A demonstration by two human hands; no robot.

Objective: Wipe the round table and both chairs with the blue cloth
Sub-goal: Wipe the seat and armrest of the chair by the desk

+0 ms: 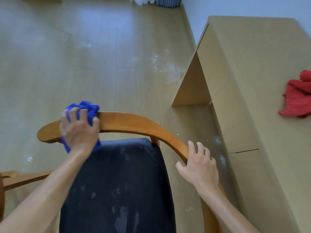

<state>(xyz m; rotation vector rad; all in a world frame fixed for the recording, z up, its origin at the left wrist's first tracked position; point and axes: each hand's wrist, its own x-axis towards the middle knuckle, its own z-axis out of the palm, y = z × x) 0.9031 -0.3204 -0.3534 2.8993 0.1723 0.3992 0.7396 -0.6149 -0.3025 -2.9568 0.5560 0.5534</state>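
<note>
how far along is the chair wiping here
Done: nothing plainly finished shows. In hand: the left hand presses the blue cloth on the chair's wooden back rail, while the right hand steadies that rail. Left: the dark seat shows pale smudges. The round table and second chair are out of view.

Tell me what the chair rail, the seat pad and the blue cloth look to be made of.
Chair rail: looks like solid wood with a smooth orange-brown varnish; faint grain and a soft sheen show. Seat pad: dark, smooth upholstery, possibly leather or vinyl; pale smudges sit on its surface. Blue cloth: soft, fuzzy fabric, probably microfibre, bunched in the left hand.
</note>
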